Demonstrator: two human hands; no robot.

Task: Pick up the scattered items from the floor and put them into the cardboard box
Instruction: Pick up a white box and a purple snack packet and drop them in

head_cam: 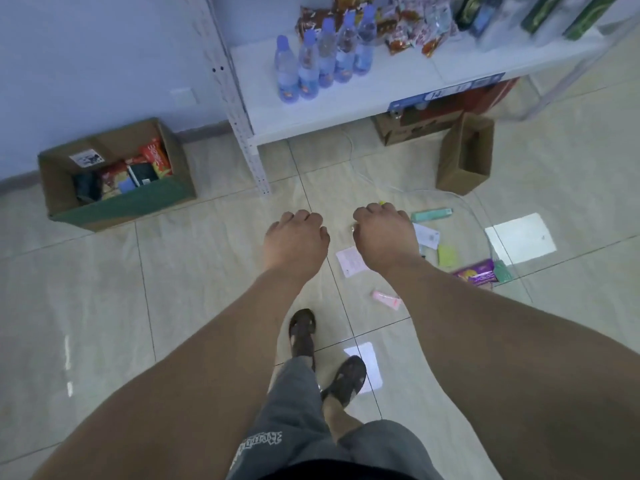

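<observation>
On a tiled floor [207, 271] beside a white shelf [346, 98], a person stands with both arms stretched forward and down. Left hand [294, 237] and right hand [382, 233] hang side by side with backs to the camera, fingers curled under; whether either one holds anything cannot be told, though a small yellow tip [382, 203] shows at the right knuckles. An open cardboard box [69, 168] sits at the floor's far left, against the wall, already holding snack packets [152, 155] and dark items. Scattered things lie on the floor just right of and below the right hand: a teal tube [431, 214], a white card [426, 234], a pink slip [351, 261], a yellow-green packet [446, 255], a purple wrapper [478, 273] and a pink tube [386, 298]. They are well apart from the box, with the shelf's upright post between. A second, smaller carton [464, 157] stands open by the shelf's front edge, beyond the scattered things. Five water bottles [325, 57] stand in a row at the shelf's left end, with snack bags [408, 29] behind them. Two sandalled feet [325, 355] show below the hands, the person in grey shorts [298, 410].
</observation>
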